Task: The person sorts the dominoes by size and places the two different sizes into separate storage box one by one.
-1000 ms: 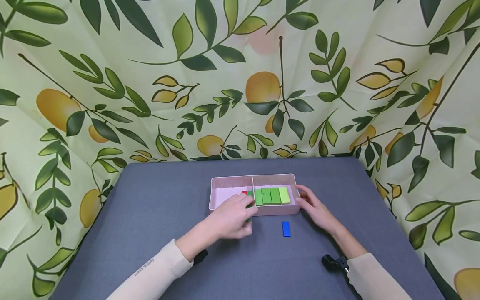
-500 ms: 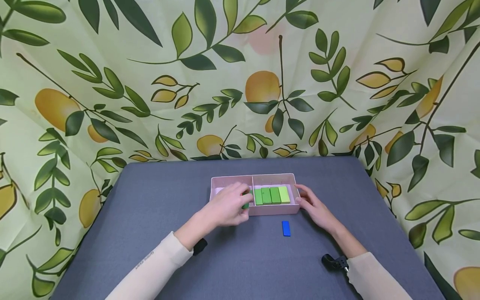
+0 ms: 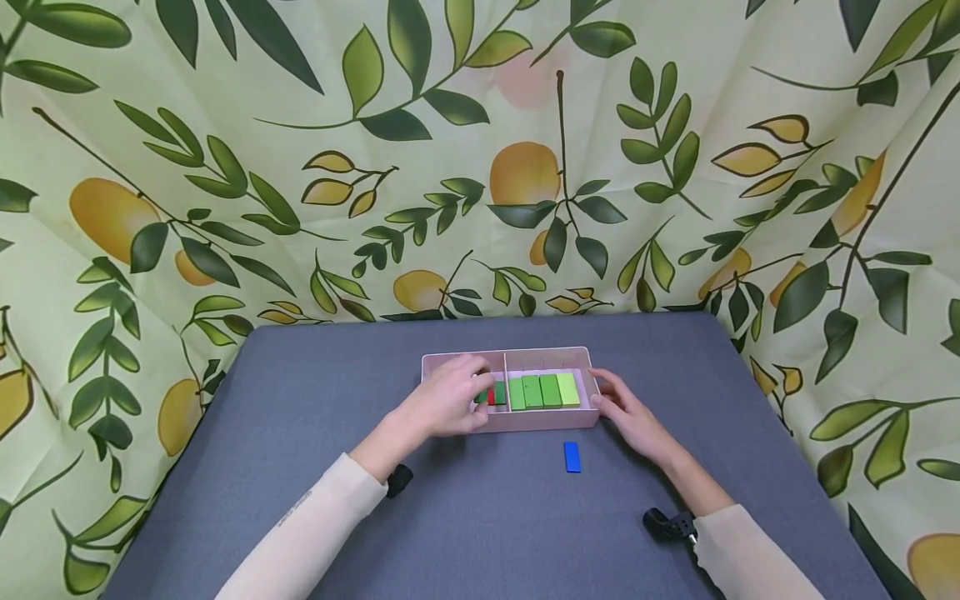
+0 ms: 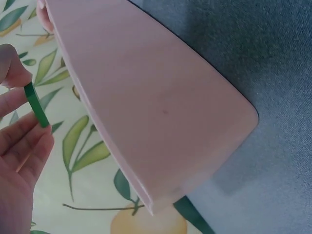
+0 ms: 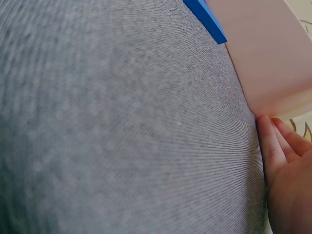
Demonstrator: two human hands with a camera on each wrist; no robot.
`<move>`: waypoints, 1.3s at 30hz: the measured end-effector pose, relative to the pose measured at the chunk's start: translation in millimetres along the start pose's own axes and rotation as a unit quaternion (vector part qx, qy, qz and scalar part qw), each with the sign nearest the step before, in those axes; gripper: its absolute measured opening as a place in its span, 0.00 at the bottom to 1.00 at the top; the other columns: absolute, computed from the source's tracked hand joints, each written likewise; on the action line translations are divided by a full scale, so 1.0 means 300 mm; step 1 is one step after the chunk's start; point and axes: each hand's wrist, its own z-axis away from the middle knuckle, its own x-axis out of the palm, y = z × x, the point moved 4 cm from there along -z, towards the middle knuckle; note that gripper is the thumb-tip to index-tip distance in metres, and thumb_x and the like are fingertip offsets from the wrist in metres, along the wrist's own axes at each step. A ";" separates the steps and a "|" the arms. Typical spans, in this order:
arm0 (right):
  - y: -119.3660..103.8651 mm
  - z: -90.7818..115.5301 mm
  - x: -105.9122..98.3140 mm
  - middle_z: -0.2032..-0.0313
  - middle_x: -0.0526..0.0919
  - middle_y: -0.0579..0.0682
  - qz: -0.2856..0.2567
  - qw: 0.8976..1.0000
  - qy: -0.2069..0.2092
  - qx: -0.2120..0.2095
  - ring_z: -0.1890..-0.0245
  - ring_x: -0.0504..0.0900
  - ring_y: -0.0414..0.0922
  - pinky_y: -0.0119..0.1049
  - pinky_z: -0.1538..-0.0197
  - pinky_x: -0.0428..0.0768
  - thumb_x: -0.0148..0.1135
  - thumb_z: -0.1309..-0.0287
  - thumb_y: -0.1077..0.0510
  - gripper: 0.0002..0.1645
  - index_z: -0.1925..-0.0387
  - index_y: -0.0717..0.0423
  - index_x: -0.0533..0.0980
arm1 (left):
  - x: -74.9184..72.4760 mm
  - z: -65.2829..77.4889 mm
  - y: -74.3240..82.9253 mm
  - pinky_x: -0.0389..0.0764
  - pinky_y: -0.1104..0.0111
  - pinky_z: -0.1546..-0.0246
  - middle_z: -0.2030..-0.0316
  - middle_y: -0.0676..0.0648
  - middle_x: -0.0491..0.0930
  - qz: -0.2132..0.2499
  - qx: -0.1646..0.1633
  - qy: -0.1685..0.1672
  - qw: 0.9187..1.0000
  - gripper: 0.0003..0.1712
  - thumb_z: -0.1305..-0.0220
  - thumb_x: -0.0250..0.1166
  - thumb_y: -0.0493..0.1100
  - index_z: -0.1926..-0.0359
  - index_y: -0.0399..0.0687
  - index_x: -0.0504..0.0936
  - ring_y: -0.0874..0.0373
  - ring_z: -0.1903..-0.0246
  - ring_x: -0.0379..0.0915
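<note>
My left hand [image 3: 450, 395] is over the left compartment of a pink divided box [image 3: 551, 421]. Between thumb and fingertips it pinches a dark green block [image 4: 36, 105], seen edge-on in the left wrist view. Beneath and beside those fingers, a red block [image 3: 491, 397] and another dark green block [image 3: 500, 392] sit in that compartment against the divider. Several lighter green blocks [image 3: 542, 392] stand in a row in the right compartment. My right hand [image 3: 628, 417] rests its fairly straight fingertips against the box's right end, also visible at a box corner in the right wrist view.
A single blue block [image 3: 572, 457] lies on the grey cloth-covered table [image 3: 510, 533], in front of the box. Behind the table hangs a leaf-and-fruit patterned curtain [image 3: 450, 200]. Black straps with cameras [image 3: 669, 524] sit at the wrists.
My left hand has moved left and away from me with the green block, from the box's front edge to over the left compartment. The right hand stays put at the box's end.
</note>
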 end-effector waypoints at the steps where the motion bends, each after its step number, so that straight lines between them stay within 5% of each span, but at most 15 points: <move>1: 0.000 0.000 0.000 0.35 0.69 0.66 0.002 1.000 0.001 0.000 0.39 0.72 0.61 0.62 0.38 0.70 0.49 0.22 0.44 0.33 0.23 0.45 0.56 | 0.002 -0.001 -0.004 0.75 0.62 0.50 0.57 0.47 0.78 0.003 -0.002 -0.001 1.000 0.07 0.50 0.67 0.38 0.66 0.46 0.82 0.51 0.55 0.73; 15: -0.003 0.000 0.004 0.36 0.69 0.66 -0.004 1.000 0.000 0.005 0.40 0.73 0.60 0.61 0.38 0.70 0.49 0.22 0.45 0.33 0.23 0.46 0.55 | 0.063 -0.016 -0.075 0.75 0.64 0.55 0.61 0.51 0.76 0.015 -0.066 -0.057 0.996 0.04 0.47 0.67 0.38 0.69 0.47 0.80 0.53 0.57 0.73; 24: -0.002 -0.002 0.004 0.36 0.69 0.65 -0.001 1.000 0.002 0.009 0.40 0.73 0.59 0.61 0.38 0.70 0.49 0.22 0.44 0.34 0.22 0.46 0.56 | 0.121 -0.031 -0.109 0.78 0.62 0.55 0.57 0.50 0.78 0.039 -0.131 -0.119 0.983 0.05 0.41 0.68 0.39 0.63 0.48 0.83 0.53 0.52 0.72; 39: 0.002 -0.005 0.003 0.36 0.69 0.65 -0.001 1.000 0.004 0.015 0.39 0.73 0.59 0.60 0.38 0.71 0.50 0.22 0.43 0.34 0.23 0.44 0.56 | 0.181 -0.052 -0.135 0.79 0.60 0.57 0.58 0.50 0.78 0.043 -0.149 -0.173 0.973 0.06 0.40 0.69 0.40 0.60 0.49 0.85 0.54 0.56 0.73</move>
